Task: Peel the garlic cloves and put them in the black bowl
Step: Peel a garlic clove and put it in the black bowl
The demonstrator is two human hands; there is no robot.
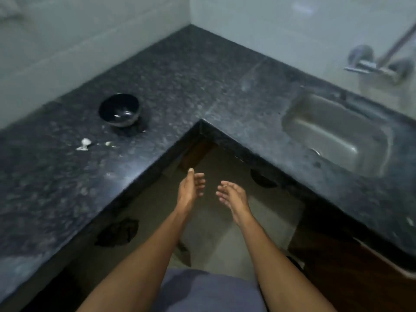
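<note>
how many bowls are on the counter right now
1. The black bowl sits on the left stretch of the dark granite counter, near the wall, with pale garlic scraps in front of it. No other bowl shows; its contents are too blurred to tell.

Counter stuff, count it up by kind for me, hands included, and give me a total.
Black bowl: 1
Pale garlic bits on the counter, near the bowl: 2, a larger one and a small one
Sink: 1
Tap: 1
Hands: 2, left and right, both empty
Total: 7
</note>
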